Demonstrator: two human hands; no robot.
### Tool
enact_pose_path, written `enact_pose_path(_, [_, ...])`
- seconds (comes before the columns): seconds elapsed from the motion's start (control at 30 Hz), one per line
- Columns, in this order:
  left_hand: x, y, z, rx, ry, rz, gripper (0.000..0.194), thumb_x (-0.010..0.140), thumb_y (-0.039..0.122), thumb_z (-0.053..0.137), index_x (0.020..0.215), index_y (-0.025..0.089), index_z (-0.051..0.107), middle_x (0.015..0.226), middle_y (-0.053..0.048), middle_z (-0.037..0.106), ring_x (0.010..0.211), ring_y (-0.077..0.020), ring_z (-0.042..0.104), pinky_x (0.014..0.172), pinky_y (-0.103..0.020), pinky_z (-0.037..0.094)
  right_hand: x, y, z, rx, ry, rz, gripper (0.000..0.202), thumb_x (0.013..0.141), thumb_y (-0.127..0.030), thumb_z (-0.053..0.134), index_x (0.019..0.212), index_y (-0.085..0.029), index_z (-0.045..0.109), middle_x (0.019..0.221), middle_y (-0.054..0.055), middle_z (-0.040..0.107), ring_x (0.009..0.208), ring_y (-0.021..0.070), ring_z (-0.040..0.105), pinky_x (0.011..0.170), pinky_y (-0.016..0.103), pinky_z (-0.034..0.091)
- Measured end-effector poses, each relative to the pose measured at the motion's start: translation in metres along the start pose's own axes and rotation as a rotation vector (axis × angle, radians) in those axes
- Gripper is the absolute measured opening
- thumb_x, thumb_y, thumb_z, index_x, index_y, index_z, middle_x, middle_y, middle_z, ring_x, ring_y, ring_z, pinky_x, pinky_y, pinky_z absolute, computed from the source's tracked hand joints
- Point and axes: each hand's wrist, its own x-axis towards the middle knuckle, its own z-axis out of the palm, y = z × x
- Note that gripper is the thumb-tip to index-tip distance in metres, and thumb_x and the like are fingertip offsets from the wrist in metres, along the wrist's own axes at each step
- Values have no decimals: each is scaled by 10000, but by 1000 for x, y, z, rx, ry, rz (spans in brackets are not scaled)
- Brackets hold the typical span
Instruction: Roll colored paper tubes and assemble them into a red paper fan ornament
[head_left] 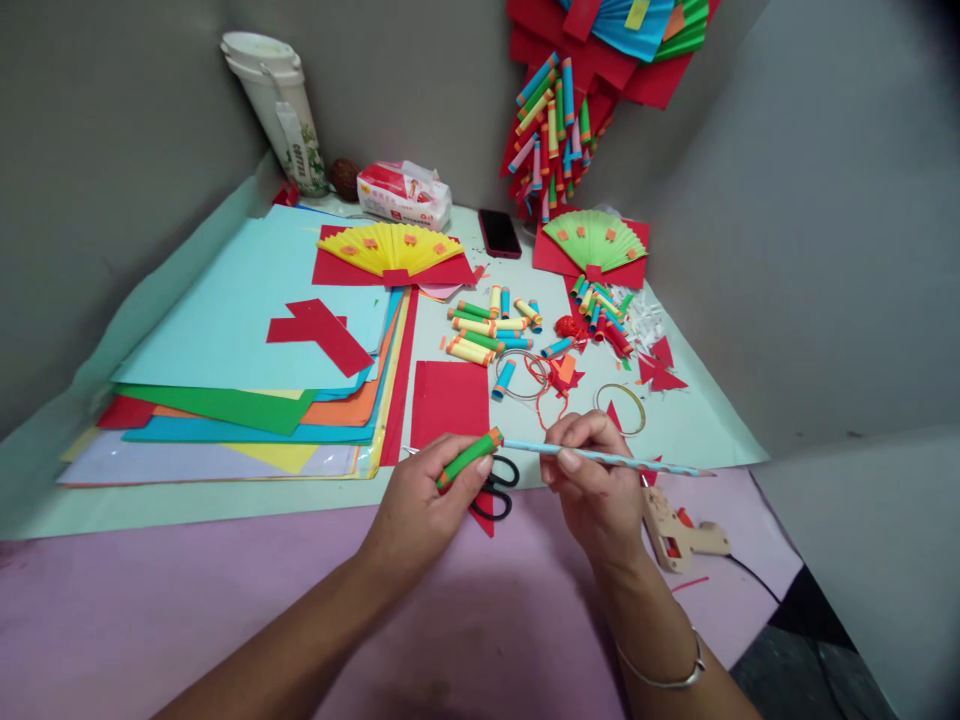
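A green paper tube (466,461) in the left hand (412,500), a pale blue pencil (616,459) in the right hand (601,490).
In the head view, the left hand pinches the tube at the near middle, over the black scissors (492,482). The right hand grips the pencil, and its left end is at the tube's orange end; I can't tell if it goes inside. Pushing too hard could bend the paper or make it unroll. The glue gun (661,522) lies near, just beside the right wrist, so a careless bump might knock it.
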Motion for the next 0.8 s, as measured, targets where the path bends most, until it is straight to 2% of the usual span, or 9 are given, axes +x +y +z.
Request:
enact_pose_path(0.13, [1,-4,1,21,1,-13,270,899,405,560,1029,221,708,934,-25,730,869,-204,665,783,-310,500,2,-4,0,90,38,7,161,756,-250,698,760,-221,539,713,-40,550,494,90,514,438,216,354])
enact_pose_path(0.37, [2,-1,1,24,14,5,247,881,381,578,1004,214,713,907,-36,745,853,-218,676,791,-343,530,0,2,-1,-66,17,-2,149,792,-229,701,786,-221,553,764,-26,580,553,104,545,487,239,416])
enact_pose_path(0.53, [2,-1,1,10,12,11,258,882,375,579,1039,220,713,947,-39,751,880,-218,682,814,-345,525,1,7,-2,-102,6,-40,131,804,-207,691,791,-219,561,775,-28,583,563,98,544,503,236,421])
enact_pose_path(0.8, [3,0,1,12,17,6,245,888,387,564,988,213,704,914,-38,750,862,-219,682,803,-334,527,0,6,-3,-191,14,-44,125,801,-213,692,796,-222,567,785,-20,584,589,108,534,515,238,430])
